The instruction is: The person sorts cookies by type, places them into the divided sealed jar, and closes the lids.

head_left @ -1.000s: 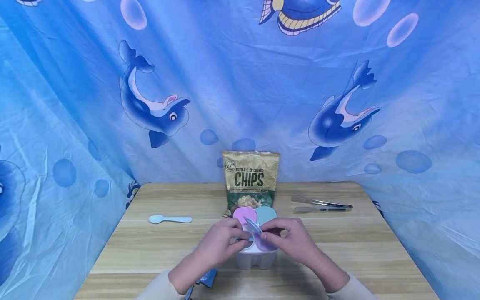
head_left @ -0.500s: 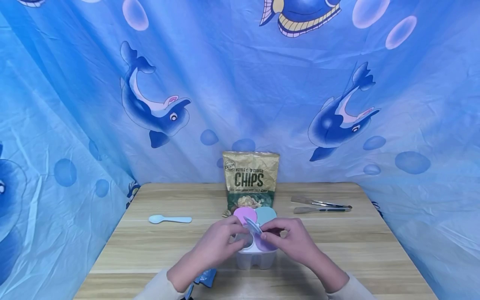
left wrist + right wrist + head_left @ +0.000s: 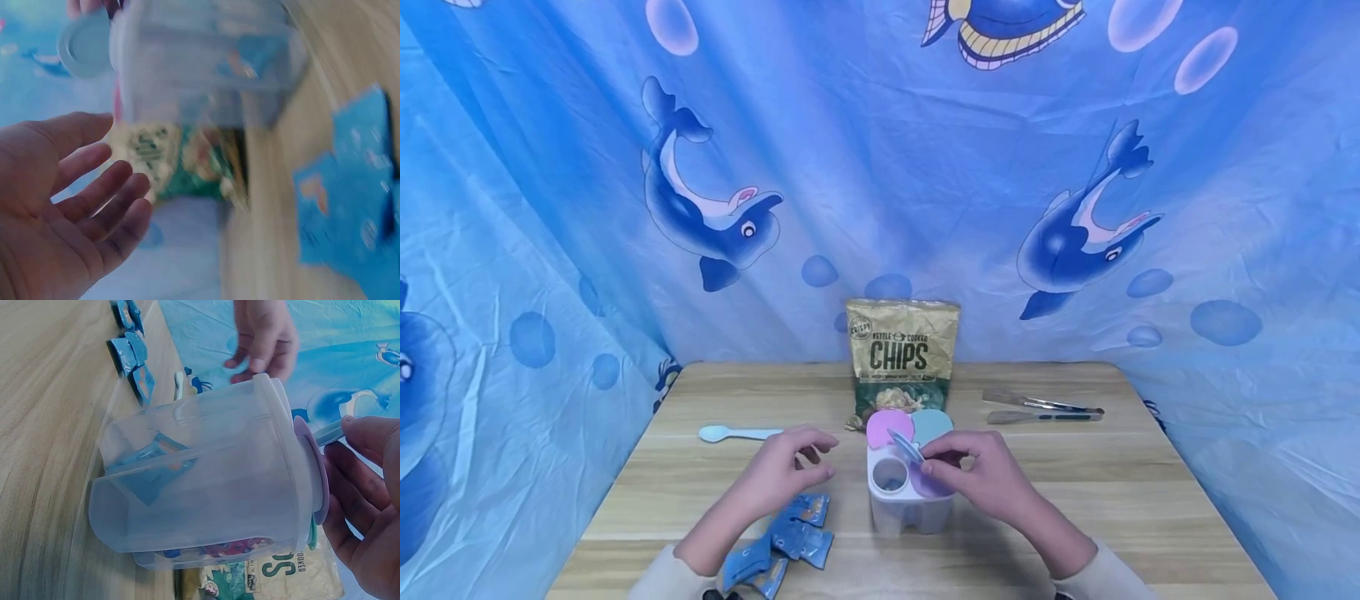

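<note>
While blue packets (image 3: 787, 536) lie low, left of centre, your left hand (image 3: 778, 473) near them is relaxed and free; your right hand (image 3: 981, 475) pinches a tilted pale-blue lid (image 3: 906, 447) over the container (image 3: 891, 512), lower centre, before the chips bag (image 3: 901, 357).

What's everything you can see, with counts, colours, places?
Table: one, light wood, underneath
Backdrop: one, blue with dolphins, behind
Container: one, translucent white, centre
Lids: three; pink, teal, purple; on container
Raised lid: one, light blue, above container
Packets: several, blue, left of container and inside
Packaging: count unclear, red, inside container
Chips bag: one, gold and green, behind container
Spoon: one, pale blue, left
Tongs: one pair, grey and black, right
Sleeves: two, white, bottom
Left hand: one, left of container
Right hand: one, pinching raised lid
</note>
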Tool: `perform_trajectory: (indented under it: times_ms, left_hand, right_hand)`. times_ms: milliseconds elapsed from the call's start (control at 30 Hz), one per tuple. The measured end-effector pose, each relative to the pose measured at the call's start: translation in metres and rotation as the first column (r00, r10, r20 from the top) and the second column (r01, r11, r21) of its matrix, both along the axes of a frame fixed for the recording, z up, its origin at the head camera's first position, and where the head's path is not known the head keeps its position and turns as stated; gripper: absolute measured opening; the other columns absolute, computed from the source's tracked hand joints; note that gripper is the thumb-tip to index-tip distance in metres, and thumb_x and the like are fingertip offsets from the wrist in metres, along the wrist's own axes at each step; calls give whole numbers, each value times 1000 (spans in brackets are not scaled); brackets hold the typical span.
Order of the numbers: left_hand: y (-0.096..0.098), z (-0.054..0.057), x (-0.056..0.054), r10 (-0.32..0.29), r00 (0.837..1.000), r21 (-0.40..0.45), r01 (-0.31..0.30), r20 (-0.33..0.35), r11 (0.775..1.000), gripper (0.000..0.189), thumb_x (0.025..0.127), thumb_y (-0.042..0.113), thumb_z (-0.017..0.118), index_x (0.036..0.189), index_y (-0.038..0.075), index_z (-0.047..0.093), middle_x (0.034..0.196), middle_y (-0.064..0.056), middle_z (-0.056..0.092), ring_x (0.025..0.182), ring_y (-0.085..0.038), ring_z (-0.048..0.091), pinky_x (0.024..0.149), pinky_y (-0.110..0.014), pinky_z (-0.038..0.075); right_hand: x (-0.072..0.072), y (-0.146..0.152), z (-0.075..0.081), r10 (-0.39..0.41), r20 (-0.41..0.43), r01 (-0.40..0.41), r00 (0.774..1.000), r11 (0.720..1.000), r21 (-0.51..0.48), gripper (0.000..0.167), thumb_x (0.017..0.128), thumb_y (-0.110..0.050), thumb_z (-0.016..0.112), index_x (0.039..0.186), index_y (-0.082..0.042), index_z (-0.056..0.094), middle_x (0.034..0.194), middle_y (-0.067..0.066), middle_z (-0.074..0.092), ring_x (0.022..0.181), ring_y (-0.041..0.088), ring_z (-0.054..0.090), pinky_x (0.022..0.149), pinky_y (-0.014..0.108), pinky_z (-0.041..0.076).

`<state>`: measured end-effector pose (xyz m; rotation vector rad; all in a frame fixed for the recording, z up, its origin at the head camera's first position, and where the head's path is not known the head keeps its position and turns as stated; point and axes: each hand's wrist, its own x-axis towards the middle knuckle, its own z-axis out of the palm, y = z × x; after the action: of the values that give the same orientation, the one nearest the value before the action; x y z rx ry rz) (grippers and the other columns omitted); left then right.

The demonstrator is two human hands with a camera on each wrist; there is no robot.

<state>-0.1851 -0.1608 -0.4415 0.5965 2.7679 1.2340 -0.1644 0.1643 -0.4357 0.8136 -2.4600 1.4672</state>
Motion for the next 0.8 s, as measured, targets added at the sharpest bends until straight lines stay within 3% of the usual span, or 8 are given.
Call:
perform_trajectory:
  times_ms: [200,400,600,800]
  left_hand:
    - [-27,-21,-8,34,996,-65,-29,83,997,36,85,19,83,119,10,73,110,-6,71,94,-20,67,78,-34,56]
    - [-41,-42,-12,100,983,-91,-87,155,992,41,83,13,84,121,5,72,112,-12,71,94,-22,67,79,-37,57]
    - [-48,-62,-14,169,965,-166,-137,200,977,38,81,19,86,116,12,73,102,0,71,91,-14,64,81,-36,56]
    - [-51,-72,-13,187,958,-209,-142,217,968,37,79,26,87,111,14,74,100,4,71,94,-14,65,88,-44,57]
  right_hand:
    - [0,-1,3,7,12,-7,1000,1000,-8,14,87,-16,82,101,-18,81,89,-9,77,76,6,69,69,30,60]
    - [1,-1,4,5,6,-4,1000,1000,-10,14,87,-16,82,101,-16,81,89,-9,77,77,6,70,69,31,61]
    - [2,0,4,6,6,-6,1000,1000,-4,14,87,-18,82,101,-16,81,90,-9,77,77,7,69,68,29,60]
    - [2,0,4,4,-18,-4,1000,1000,-3,14,87,-18,82,101,-16,81,91,-9,78,78,6,70,70,28,60]
